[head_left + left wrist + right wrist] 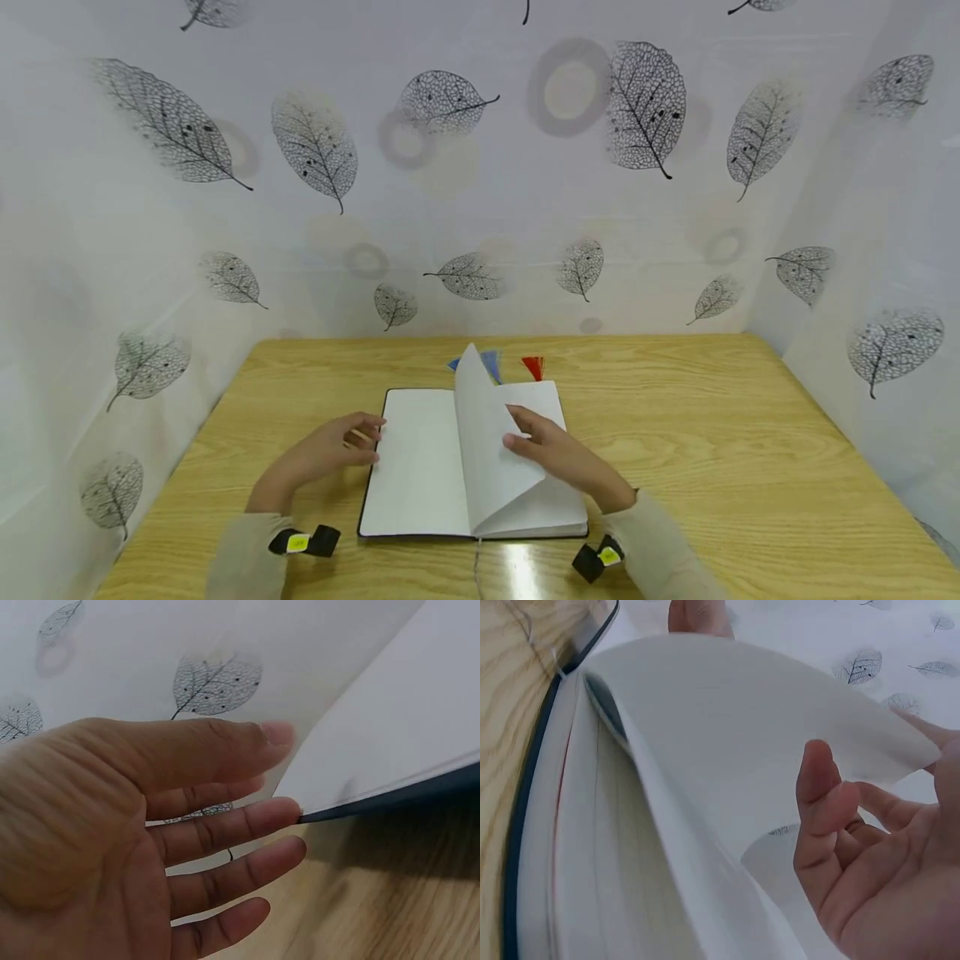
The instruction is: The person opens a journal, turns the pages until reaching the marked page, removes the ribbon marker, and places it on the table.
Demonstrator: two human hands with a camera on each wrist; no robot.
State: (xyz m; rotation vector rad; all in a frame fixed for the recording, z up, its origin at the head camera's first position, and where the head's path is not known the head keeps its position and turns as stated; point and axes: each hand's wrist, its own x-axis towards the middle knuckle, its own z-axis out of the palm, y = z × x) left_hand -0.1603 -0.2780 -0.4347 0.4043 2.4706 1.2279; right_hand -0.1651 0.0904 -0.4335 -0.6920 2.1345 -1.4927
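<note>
Sleeves (243,558): beige, 1 per arm, at btm of head view.
Wrist units (325,542): 2, blk, w/ yellow stickers (297,544).
Cord (477,568): thin, greyish, runs from near end of the notebook (416,467) spine onto the table (712,467).
L hand (330,450): relaxed, fingers spread & nearly straight, nothing gripped; fingertips at notebook's L edge, 1 seemingly touching its corner in L wrist view.
R hand (566,458): partly closed, thumb on 1 face of the raised pg (487,450), bent fingers on the other; holds it near its free edge.
Notebook: open on table btwn the 2 hands, dk cover, L pg flat, white & blank.
Raised pg: white, curved, stands up from the spine, leaning R over the R pgs (536,512), hiding part of them.
Blue tassel (492,365): just past far edge, partly behind raised pg.
Red tassel (533,367): same edge, farther R.
Table: lt wood grain.
Backdrop (510,192): pale sheeting behind & at both sides, w/ dk leaf prints (645,104).
</note>
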